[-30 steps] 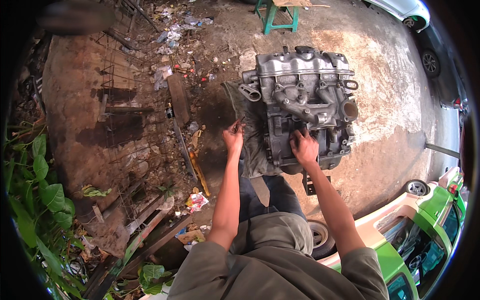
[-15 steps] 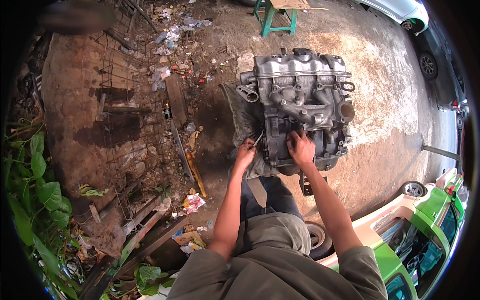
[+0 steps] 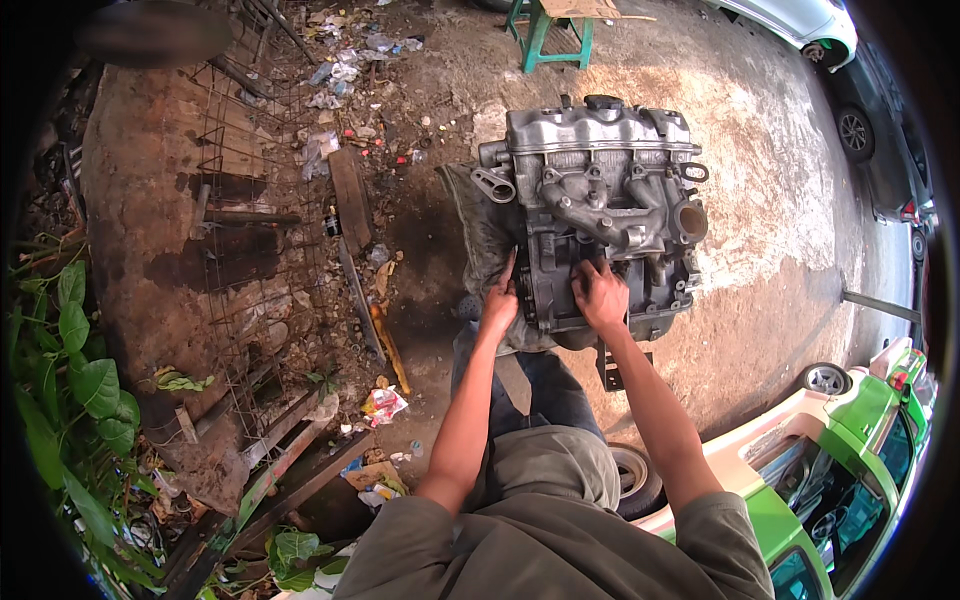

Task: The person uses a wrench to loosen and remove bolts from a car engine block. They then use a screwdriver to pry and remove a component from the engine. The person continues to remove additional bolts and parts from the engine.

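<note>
A grey metal car engine (image 3: 600, 225) stands before me, its ribbed cover at the far side and a branched manifold (image 3: 610, 210) across its middle. My left hand (image 3: 501, 303) is at the engine's left side, index finger stretched forward along the edge and the other fingers curled. Whatever those curled fingers hold, if anything, is hidden. On the dark near face of the block rests my right hand (image 3: 604, 299), its fingers bent and closed below the manifold. What lies under them cannot be made out.
A dark cloth sack (image 3: 478, 235) lies under the engine's left side. Litter and a wooden plank (image 3: 351, 200) are further left. A green stool (image 3: 555, 40) stands at the back, a green vehicle (image 3: 840, 470) at the near right. A loose wheel (image 3: 635, 480) is beside my legs.
The thin metal tool seen in my left hand no longer shows. That hand's index finger has stretched forward along the engine's side. My right hand stays almost in place.
</note>
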Action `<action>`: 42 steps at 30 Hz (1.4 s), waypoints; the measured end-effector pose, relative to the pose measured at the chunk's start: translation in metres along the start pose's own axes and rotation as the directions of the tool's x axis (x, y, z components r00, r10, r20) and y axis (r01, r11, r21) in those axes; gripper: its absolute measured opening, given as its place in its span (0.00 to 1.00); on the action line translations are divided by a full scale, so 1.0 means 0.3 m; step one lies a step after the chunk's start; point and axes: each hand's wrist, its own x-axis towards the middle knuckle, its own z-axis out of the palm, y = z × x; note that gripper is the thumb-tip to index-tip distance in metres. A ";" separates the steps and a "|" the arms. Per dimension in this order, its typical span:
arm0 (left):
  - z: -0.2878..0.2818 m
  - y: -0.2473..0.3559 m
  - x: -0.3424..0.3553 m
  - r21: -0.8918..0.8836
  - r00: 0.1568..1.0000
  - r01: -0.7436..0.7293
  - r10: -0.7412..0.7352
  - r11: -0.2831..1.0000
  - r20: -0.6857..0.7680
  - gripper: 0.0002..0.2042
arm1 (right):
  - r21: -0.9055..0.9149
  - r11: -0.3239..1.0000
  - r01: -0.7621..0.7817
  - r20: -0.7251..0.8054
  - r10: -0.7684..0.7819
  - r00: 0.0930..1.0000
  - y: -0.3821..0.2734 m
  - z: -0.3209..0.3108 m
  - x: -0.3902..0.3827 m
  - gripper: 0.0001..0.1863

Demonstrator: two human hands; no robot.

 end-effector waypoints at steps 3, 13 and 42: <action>0.005 0.010 0.005 -0.060 1.000 0.006 -0.005 0.998 0.020 0.28 | 0.008 1.000 -0.004 0.017 0.004 1.000 0.003 0.001 -0.001 0.09; 0.012 0.006 0.018 -0.078 0.996 0.045 -0.039 0.996 0.080 0.29 | 0.002 1.000 -0.004 -0.014 0.004 1.000 0.000 0.006 -0.001 0.09; -0.124 0.016 0.092 -0.697 0.978 0.036 -0.168 0.717 -0.122 0.07 | 0.005 1.000 -0.018 -0.027 0.018 0.999 -0.006 0.003 0.001 0.08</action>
